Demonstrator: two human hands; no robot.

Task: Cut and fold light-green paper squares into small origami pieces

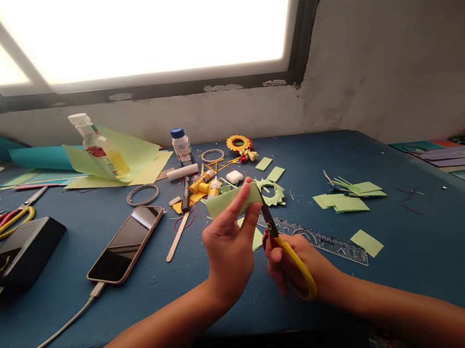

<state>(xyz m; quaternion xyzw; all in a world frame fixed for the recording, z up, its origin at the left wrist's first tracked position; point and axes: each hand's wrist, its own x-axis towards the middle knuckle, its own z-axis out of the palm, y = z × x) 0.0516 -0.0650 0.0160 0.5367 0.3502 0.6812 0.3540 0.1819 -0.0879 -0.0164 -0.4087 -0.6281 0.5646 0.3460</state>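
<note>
on the blue table [427,261] i see 1 clear ruler [336,244]. at its near side, the right hand [304,254] grips 1 pair of yellow-handled scissors [300,266]; by its left end, the left hand [229,245] pinches 1 green paper strip [221,202], with the blades [268,218] at this strip's edge. behind the ruler lies 1 green paper ring [278,197].

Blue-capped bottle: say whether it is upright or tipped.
Upright: the blue-capped bottle stands on the blue table, its cap at the top.
</note>
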